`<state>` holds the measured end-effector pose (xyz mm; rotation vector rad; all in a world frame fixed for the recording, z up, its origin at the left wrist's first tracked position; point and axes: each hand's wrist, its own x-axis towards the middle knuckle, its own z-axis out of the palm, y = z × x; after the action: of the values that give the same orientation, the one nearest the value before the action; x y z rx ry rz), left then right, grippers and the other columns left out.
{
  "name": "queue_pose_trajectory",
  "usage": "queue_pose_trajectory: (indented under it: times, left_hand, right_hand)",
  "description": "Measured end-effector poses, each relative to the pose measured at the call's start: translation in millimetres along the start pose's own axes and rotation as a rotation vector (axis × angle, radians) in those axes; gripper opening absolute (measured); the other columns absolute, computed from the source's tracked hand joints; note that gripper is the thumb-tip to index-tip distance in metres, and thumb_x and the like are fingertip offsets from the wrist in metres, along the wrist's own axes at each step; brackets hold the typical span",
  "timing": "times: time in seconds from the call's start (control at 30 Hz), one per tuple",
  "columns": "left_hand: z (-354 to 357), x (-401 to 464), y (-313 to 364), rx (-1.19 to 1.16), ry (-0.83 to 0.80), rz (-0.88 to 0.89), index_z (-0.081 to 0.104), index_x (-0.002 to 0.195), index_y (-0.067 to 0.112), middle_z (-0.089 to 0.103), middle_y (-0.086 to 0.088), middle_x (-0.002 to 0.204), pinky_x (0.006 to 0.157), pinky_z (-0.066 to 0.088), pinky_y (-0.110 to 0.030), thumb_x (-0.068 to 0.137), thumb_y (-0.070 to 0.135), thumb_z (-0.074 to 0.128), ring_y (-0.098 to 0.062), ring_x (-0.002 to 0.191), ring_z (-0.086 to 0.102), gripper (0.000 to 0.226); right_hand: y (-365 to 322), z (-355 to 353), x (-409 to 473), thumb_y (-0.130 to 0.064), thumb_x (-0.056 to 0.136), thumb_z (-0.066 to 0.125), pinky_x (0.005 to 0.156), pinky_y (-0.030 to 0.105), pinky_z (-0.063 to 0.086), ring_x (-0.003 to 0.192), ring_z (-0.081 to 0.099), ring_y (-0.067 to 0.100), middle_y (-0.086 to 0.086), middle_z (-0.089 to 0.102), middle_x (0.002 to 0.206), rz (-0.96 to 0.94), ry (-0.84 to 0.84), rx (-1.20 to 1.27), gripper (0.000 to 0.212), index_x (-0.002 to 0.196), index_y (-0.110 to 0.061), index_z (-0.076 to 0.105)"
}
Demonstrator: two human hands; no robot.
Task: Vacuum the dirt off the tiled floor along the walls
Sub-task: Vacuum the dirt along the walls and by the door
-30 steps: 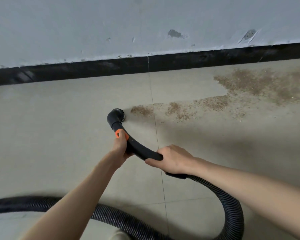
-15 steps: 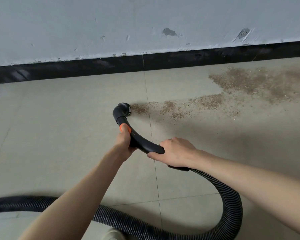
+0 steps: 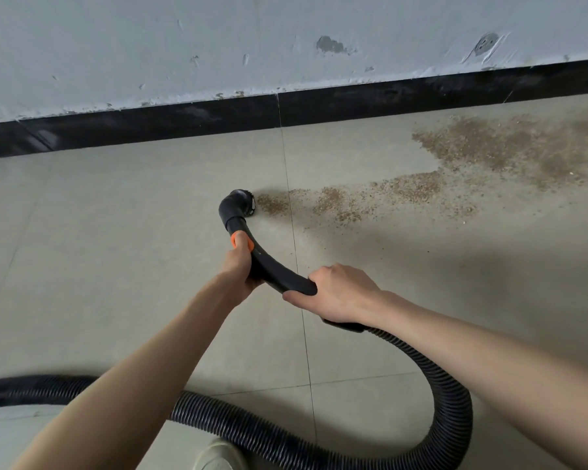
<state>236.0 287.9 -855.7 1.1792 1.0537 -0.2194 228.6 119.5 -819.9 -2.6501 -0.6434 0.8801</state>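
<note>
Two bare hands hold one black vacuum hose over a pale grey tiled floor [image 3: 82, 249]. At far left, the ribbed black corrugated hose [image 3: 238, 425] enters along the bottom edge, runs rightward on the tiles and loops up toward the hands. The left hand [image 3: 240, 268] has its fingers curled round the smooth curved black plastic handle tube [image 3: 275, 271], just below an orange collar [image 3: 241, 240]. Beyond that collar, the black round nozzle head [image 3: 238, 205] sits against the floor, just left of a tile joint. Its opening faces a small patch of brown gritty dirt [image 3: 272, 203] that lies right beside it. The right hand [image 3: 340, 293] is wrapped round the rear of the same tube, where the ribbed hose begins. Farther right, the dirt trail [image 3: 404, 193] widens into a broad brown spread [image 3: 510, 147] near the black skirting strip [image 3: 387, 100]. Above it rises a scuffed whitish painted wall [image 3: 286, 35].
</note>
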Motion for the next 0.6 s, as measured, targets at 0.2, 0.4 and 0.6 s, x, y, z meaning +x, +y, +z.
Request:
queue_pose_trajectory:
  times: [0.2,0.4,0.6]
  left_hand:
    - [-2,-19,-35,0.032,0.053,0.008,0.048,0.083,0.01,0.053,-0.007,0.082,0.055,0.047,-0.031,0.093,0.036,0.036,-0.02,0.075,0.056,0.03]
    - [5,-34,-52,0.039,0.044,0.017,0.049,0.091,0.007,0.055,-0.007,0.082,0.054,0.047,-0.03,0.096,0.037,0.034,-0.019,0.075,0.056,0.034]
    - [8,-33,-54,0.055,0.041,0.012,0.047,0.106,0.004,0.055,-0.007,0.082,0.053,0.047,-0.03,0.097,0.038,0.034,-0.019,0.074,0.056,0.037]
  right_hand:
    - [10,19,-34,-0.07,0.087,0.045,0.049,0.029,0.036,0.058,0.052,0.018,-0.003,0.054,0.063,0.012,-0.039,0.024,0.051,0.068,-0.022,0.048]
    - [19,22,-55,-0.069,0.087,0.044,0.053,0.03,0.037,0.062,0.053,0.02,-0.004,0.053,0.063,0.025,-0.063,0.035,0.05,0.067,-0.023,0.046]
    - [22,25,-56,-0.071,0.086,0.044,0.052,0.029,0.037,0.064,0.054,0.021,-0.004,0.053,0.065,0.035,-0.058,0.032,0.051,0.067,-0.023,0.046]
